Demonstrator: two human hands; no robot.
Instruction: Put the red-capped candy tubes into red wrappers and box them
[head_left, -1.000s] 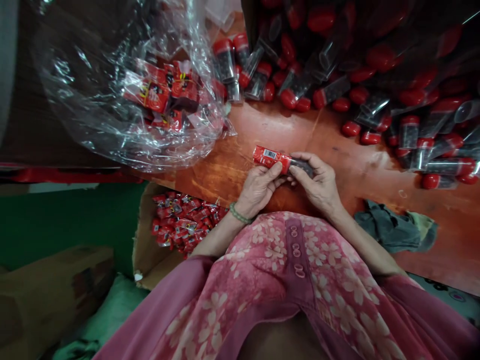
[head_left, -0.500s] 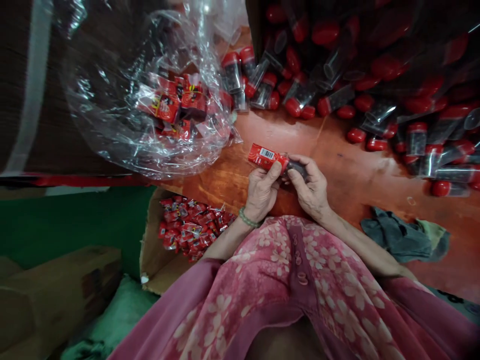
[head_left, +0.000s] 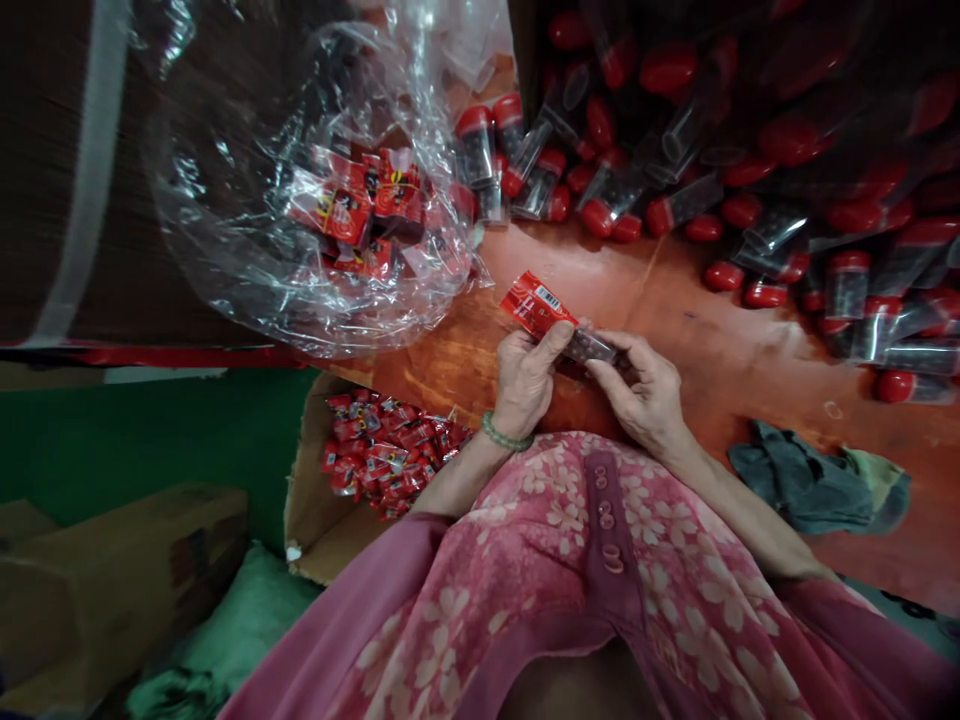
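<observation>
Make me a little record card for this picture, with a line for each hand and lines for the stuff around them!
Left hand: pinches the red packet
Right hand: holds the clear tube poking from the packet
Left wrist: green bead bracelet
Table: orange-red wood
Far side: pile of red-capped tubes
Far left: plastic bag holding red packets
Near left: cardboard box of small red packets
Right side: gray-green cloth
Clothes: pink flowered top
</observation>
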